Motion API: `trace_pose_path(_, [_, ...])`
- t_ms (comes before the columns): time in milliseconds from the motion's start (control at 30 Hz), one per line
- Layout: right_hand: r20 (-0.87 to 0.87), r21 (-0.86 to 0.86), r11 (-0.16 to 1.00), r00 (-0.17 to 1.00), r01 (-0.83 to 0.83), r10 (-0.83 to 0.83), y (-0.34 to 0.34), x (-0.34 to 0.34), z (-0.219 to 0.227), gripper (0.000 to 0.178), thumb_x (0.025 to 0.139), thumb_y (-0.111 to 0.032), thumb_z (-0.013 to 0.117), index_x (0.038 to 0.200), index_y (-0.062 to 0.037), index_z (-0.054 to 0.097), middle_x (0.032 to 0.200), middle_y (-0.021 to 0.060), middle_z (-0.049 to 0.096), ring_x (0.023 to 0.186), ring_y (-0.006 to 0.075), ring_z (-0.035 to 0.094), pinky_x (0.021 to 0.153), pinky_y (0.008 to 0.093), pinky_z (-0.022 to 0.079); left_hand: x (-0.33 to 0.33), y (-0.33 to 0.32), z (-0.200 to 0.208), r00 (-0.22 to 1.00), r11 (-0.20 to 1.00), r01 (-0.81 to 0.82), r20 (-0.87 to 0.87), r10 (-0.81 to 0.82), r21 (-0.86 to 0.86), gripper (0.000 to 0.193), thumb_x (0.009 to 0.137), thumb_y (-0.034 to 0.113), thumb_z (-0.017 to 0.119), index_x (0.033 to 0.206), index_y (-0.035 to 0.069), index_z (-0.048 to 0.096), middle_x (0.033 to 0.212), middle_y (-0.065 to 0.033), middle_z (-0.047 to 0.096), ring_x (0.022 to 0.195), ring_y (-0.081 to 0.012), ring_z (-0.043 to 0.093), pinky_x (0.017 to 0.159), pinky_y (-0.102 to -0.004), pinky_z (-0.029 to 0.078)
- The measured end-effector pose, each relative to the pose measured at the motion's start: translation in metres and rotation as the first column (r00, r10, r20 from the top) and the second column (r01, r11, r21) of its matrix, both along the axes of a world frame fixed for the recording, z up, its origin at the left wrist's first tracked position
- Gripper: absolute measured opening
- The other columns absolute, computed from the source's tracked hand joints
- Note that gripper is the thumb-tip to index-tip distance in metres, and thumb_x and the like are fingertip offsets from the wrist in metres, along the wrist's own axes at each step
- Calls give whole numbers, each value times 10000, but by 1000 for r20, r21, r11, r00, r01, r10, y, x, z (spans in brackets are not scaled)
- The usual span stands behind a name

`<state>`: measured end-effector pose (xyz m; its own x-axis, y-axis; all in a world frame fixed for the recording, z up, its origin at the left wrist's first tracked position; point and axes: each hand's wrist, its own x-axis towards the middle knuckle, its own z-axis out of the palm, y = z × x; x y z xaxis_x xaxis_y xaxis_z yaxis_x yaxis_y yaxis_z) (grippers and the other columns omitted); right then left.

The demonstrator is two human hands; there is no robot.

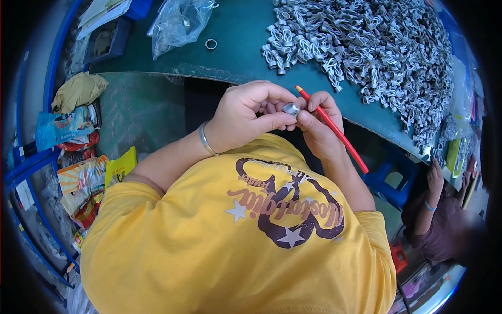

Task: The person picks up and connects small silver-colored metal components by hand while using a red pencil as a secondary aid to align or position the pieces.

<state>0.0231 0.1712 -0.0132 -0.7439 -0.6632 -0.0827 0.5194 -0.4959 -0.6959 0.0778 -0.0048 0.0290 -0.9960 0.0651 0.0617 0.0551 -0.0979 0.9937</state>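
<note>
Close in front of my chest, at the table's near edge, my two hands meet around a small silvery metal part (291, 109). My left hand (252, 111) pinches it between thumb and fingers. My right hand (322, 125) has its thumb tip against the part's other side. A red pencil (340, 134) is tucked between the right thumb and fingers, its tip up toward the table and its blunt end down along my forearm. The part's far side is hidden by my fingertips.
A big heap of small grey looped parts with ribbed ends (361, 47) covers the right of the green table (235, 47). A metal ring (210, 44) and clear plastic bag (183, 23) lie left. A co-worker (436, 220) sits at right near a blue stool (393, 175).
</note>
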Motion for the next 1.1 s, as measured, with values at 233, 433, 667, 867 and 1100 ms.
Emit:
trace_pose_path(233, [-296,98,983,947,155,-120,3,-4,3,322,750,160,599,915,-55,426,978,178,563,876,207,604,760,299,525,-4,-5,2,968,949,-49,-250,-32,-311,225,692,-24,741,889,-6,633,827,-66,599,690,-94,582,598,-187,459])
trace_pose_path(433, [-508,95,968,848,231,-152,3,-1,11,419,701,148,670,940,-66,399,951,149,585,805,134,564,707,239,463,7,-7,-20,1000,989,-27,-14,25,-143,216,751,-40,686,946,-11,597,880,-62,606,784,-107,616,654,-205,500])
trace_pose_path(667, [-666,170,945,739,280,-99,2,2,7,359,710,105,685,902,-62,433,906,119,607,743,118,555,639,225,457,7,-8,-11,999,943,-28,9,33,-332,195,743,-20,694,911,4,597,813,-39,562,680,-84,560,583,-200,449])
trace_pose_path(867, [-765,309,832,640,460,-70,14,-5,-1,268,683,68,718,805,-41,506,928,122,631,762,142,588,677,261,491,3,-20,41,907,916,311,-207,-366,-255,309,687,101,772,946,17,626,682,-42,549,553,-124,481,496,-245,367])
trace_pose_path(1100, [-970,207,396,135,894,203,38,-46,3,260,646,42,699,807,-49,516,810,99,601,728,286,528,684,370,421,-13,29,116,643,718,695,-469,-606,25,315,707,187,768,959,73,618,700,-41,558,536,-189,511,464,-287,393])
